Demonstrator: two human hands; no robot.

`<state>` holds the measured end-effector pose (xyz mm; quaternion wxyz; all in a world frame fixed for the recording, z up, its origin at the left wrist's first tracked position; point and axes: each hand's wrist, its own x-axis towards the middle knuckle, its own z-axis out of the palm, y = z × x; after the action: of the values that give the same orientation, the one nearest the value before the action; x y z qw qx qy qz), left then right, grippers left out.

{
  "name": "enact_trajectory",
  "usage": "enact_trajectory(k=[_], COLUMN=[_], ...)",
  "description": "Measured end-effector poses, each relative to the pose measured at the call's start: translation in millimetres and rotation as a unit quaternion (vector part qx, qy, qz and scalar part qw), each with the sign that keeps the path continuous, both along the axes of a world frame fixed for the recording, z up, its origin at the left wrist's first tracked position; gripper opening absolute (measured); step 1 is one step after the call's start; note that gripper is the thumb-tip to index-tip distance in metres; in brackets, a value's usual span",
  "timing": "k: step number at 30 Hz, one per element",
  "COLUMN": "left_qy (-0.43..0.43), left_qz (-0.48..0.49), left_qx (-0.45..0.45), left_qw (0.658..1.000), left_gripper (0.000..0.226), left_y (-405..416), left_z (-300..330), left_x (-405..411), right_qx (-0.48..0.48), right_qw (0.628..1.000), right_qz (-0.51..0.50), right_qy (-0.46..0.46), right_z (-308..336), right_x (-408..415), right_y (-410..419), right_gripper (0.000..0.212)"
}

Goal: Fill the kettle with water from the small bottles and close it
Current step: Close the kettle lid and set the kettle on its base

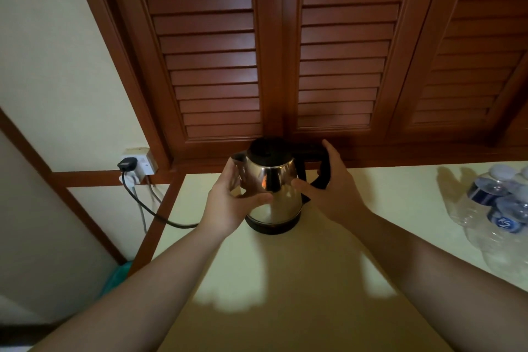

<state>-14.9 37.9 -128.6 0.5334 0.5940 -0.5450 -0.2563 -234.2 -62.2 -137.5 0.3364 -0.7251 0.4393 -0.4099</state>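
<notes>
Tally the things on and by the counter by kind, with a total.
Kettle: 1, steel body, black lid, handle and base
Small water bottles: at least 4 caps show, bunched at the right edge; exact count unclear
Wall socket: 1
Black plug: 1
Hands: 2, left hand and right hand, both at the kettle
Total: at least 9
</notes>
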Motion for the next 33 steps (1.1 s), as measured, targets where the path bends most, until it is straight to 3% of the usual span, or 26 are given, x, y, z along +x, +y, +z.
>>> enact_trajectory(k=[8, 15, 19, 24, 29, 33], left_qy=[0.039, 0.035, 0.04, 0.054, 0.043, 0.039], left_qz=[0.007, 0.044, 0.054, 0.04, 0.043, 0.043], left_qx=[0.034, 0.034, 0.027, 0.032, 0.048, 0.051], left_qw=[0.999, 0.998, 0.997, 0.997, 0.997, 0.997], left_gripper=[0.087, 0.094, 0.093, 0.108, 0.085, 0.084], left_y=[19.0, 43.5, 55.3, 65.2, 65.6, 66.4], left_z=[2.1, 0.6, -2.6, -0.3, 0.7, 3.3], left_x=[-0.1, -1.7, -0.7, -3.0, -2.2, -2.3], right_qx=[0.005, -0.08, -0.099, -0.11, -0.108, -0.102], right_qw=[0.999, 0.986, 0.99, 0.988, 0.989, 0.991], right_qz=[0.021, -0.031, 0.009, 0.022, 0.02, 0.014], right_qy=[0.037, 0.142, 0.103, 0.103, 0.099, 0.092], right_z=[7.2, 19.9, 19.1, 22.6, 27.1, 26.4], right_x=[-7.7, -10.4, -11.3, -10.9, -8.2, -6.5], right_y=[12.8, 30.8, 50.1, 60.4, 61.4, 59.3], right_gripper=[0.116, 0.103, 0.097, 0.089, 0.086, 0.083])
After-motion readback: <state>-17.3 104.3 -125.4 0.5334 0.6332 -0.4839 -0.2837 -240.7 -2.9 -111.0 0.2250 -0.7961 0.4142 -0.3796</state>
